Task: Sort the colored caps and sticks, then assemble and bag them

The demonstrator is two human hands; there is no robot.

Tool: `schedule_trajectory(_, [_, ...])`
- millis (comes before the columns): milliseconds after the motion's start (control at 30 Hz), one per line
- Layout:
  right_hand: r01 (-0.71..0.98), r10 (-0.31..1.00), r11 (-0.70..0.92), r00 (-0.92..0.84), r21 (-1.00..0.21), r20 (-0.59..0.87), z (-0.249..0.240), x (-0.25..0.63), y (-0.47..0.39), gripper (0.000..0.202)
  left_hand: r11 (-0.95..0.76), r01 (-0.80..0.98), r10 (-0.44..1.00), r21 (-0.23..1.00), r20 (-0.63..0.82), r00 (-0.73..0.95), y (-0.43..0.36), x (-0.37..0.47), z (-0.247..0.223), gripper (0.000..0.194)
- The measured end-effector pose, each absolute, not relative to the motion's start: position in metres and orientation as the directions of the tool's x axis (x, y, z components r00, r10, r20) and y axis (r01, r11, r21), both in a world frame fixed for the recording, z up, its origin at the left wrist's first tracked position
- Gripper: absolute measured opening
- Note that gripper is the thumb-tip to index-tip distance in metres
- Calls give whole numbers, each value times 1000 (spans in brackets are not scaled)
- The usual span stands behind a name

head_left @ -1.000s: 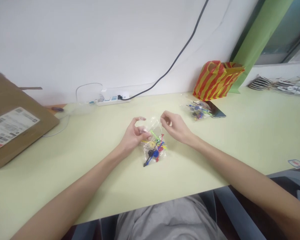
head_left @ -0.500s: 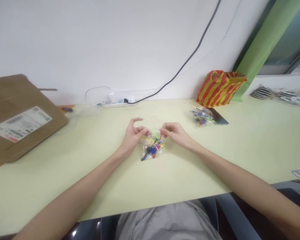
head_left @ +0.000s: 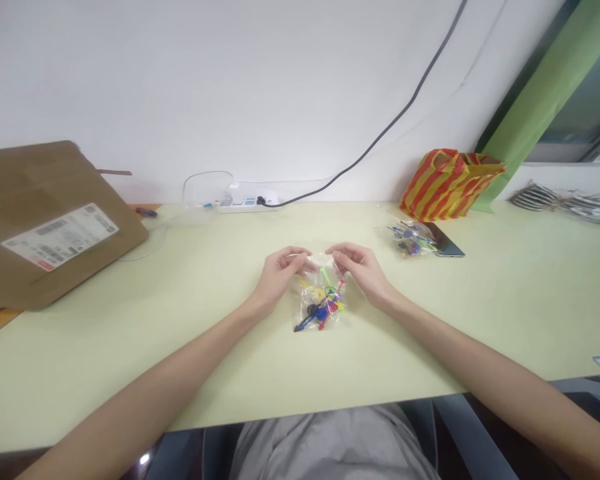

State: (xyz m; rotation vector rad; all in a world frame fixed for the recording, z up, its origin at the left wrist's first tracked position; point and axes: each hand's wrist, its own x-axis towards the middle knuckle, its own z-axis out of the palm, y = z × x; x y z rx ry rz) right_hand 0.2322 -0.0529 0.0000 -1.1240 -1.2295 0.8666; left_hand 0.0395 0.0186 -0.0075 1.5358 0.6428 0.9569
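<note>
A clear plastic bag [head_left: 322,305] lies on the pale green table in front of me. Inside it are several coloured plastic arrow-shaped pieces with round hubs, among them black, blue, red, yellow and green ones. My left hand [head_left: 283,272] pinches the upper left edge of the bag between thumb and fingers. At the upper right edge, my right hand [head_left: 360,265] holds the bag in a similar pinch. The red piece [head_left: 342,287] sits in the bag just below my right fingertips.
A second clear bag of coloured pieces [head_left: 411,240] lies beside a dark phone [head_left: 446,241]. Behind stands a red-and-yellow striped bag [head_left: 447,187]. A power strip [head_left: 247,205] rests by the wall, and a cardboard parcel [head_left: 55,200] is at the left.
My right hand has let go of the red piece, which now lies lower in the bag, and has moved to the bag's upper right edge. The view has shifted slightly.
</note>
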Motion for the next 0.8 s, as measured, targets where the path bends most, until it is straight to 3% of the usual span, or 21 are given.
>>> schedule_trajectory(233, [-9, 948, 316, 43, -949, 315, 3, 238, -54, 16, -104, -234, 790, 967, 224, 571, 22, 34, -3, 19])
schedule_trajectory(367, [106, 926, 377, -69, -920, 372, 8, 241, -56, 34, -156, -212, 741, 965, 256, 620, 21, 33, 1, 25])
schedule_trajectory(467, [247, 934, 347, -3, -905, 357, 8, 238, -56, 40, -238, -129, 781, 963, 269, 564, 18, 35, 1, 32])
schedule_trajectory(567, [188, 953, 269, 92, -945, 290, 6, 231, -54, 34, -254, -111, 805, 961, 274, 526, 16, 37, 1, 44])
schedule_trajectory(700, [86, 991, 129, 17, -988, 131, 1, 228, -47, 44, -263, -82, 803, 961, 265, 534, 12, 38, 9, 39])
schedule_trajectory(800, [129, 986, 169, -27, -977, 166, 0, 231, -43, 41, -245, -11, 823, 970, 214, 527, 10, 36, 14, 55])
